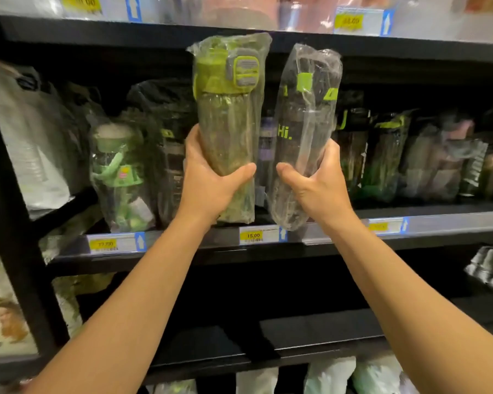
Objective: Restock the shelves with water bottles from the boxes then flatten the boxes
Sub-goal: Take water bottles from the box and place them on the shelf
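Two bottles in clear plastic wrap are held up side by side before a dark shelf (182,253), one in each hand. The left hand (208,183) grips the lower half of the green bottle (228,118), with its thumb curled across the front and its fingers wrapped round the back. This bottle stands nearly upright and has a lime-green lid with a grey clasp. The right hand (318,184) holds the dark bottle (305,118) the same way, low on its body, thumb in front and fingers curled behind. The dark bottle leans slightly to the right and shows the word "Hi." in green letters. The bottoms of both bottles sit level with the front edge of the shelf, just above a yellow price tag (253,236); whether they rest on the shelf cannot be told. Behind them the shelf carries more wrapped bottles, among them a small pale-green bottle (117,172) to the left and a row of dark bottles (387,155) to the right.
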### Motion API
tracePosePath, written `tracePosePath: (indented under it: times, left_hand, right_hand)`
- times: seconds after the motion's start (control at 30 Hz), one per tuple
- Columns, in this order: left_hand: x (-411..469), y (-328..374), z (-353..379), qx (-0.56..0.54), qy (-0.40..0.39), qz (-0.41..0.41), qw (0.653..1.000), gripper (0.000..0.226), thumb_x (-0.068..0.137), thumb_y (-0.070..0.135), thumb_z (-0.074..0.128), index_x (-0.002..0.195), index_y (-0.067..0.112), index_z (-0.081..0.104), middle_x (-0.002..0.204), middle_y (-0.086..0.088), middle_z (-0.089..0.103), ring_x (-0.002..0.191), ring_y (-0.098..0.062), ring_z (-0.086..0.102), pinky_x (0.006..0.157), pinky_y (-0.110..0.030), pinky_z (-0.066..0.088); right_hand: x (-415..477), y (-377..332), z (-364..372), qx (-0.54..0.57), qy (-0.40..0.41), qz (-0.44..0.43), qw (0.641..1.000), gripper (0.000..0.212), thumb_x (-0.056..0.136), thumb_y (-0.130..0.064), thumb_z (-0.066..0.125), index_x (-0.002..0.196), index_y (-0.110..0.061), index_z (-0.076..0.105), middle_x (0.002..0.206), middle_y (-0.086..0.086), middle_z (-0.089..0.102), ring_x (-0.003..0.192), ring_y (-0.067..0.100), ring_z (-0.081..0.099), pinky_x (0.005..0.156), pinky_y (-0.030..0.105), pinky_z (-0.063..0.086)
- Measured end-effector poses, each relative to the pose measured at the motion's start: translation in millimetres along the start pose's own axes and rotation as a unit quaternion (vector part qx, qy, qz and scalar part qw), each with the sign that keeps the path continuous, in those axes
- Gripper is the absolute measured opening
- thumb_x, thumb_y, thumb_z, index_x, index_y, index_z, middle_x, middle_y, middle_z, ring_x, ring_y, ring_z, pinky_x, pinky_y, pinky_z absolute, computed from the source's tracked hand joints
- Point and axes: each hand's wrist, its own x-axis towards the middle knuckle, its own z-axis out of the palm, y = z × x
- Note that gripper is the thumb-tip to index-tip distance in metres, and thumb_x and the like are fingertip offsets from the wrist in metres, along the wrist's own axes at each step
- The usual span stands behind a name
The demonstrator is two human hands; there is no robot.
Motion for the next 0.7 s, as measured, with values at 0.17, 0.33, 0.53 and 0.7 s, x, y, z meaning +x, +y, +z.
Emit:
tracePosePath:
  times: [0.17,0.33,0.53,0.7]
  left_hand:
    - [19,-23,34,0.045,0.023,-0.005,0.999,0.106,0.073,0.029,0.093,0.154,0.021,0.025,0.141,0.006,0.052,0.127,-0.006,0.054,0.099,-0.009,0.042]
    - [24,-45,52,0.088,0.011,-0.085,0.992,0.108,0.074,0.033,0.092,0.156,0.02,0.023,0.148,0.002,0.049,0.133,-0.016,0.052,0.113,-0.035,0.043]
    - [31,-64,56,0.137,-0.006,-0.179,0.974,0.089,0.076,0.037,0.092,0.141,0.011,0.036,0.142,-0.006,0.051,0.131,-0.026,0.053,0.11,-0.05,0.048]
    - [39,-68,55,0.153,-0.012,-0.205,0.967,0.086,0.074,0.041,0.092,0.135,0.011,0.04,0.135,-0.008,0.054,0.125,-0.028,0.056,0.105,-0.051,0.052]
  right_hand:
    - [36,41,10,0.004,-0.041,-0.007,0.999,0.055,0.085,-0.035,0.084,0.114,-0.018,0.041,0.108,0.01,0.05,0.095,0.023,0.058,0.081,0.023,0.053]
    - [50,80,18,-0.011,-0.057,0.037,0.998,0.05,0.085,-0.04,0.082,0.094,-0.031,0.034,0.09,-0.006,0.038,0.072,0.007,0.042,0.06,0.007,0.039]
    - [69,101,27,-0.028,-0.097,0.118,0.988,0.066,0.084,-0.044,0.084,0.12,-0.021,0.035,0.105,-0.01,0.046,0.086,0.003,0.05,0.069,0.018,0.039]
    - [76,106,35,-0.062,-0.123,0.158,0.978,0.084,0.084,-0.048,0.083,0.139,-0.005,0.036,0.137,0.009,0.049,0.11,0.02,0.046,0.086,0.037,0.041]
